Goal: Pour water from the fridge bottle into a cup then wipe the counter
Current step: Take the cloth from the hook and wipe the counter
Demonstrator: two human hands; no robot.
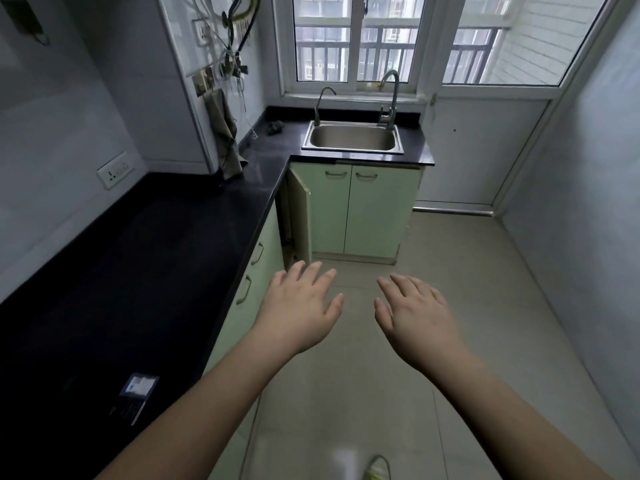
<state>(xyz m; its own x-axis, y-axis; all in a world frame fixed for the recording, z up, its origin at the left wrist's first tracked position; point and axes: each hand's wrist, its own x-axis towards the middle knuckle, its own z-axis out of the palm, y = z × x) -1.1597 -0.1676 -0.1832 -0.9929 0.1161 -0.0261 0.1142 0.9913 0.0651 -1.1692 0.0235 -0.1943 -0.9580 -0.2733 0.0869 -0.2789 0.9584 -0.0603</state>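
My left hand (298,306) and my right hand (415,313) are both held out in front of me over the tiled floor, palms down, fingers spread, holding nothing. The black L-shaped counter (145,258) runs along my left and turns across the far wall under the window. A brownish cloth (225,136) hangs on the left wall above the counter's corner. No bottle, cup or fridge is in view.
A steel sink (353,137) with two taps sits in the far counter. A small dark object (275,127) lies left of it. A dark packet (136,396) lies on the near counter. One green cabinet door (300,220) in the corner stands ajar.
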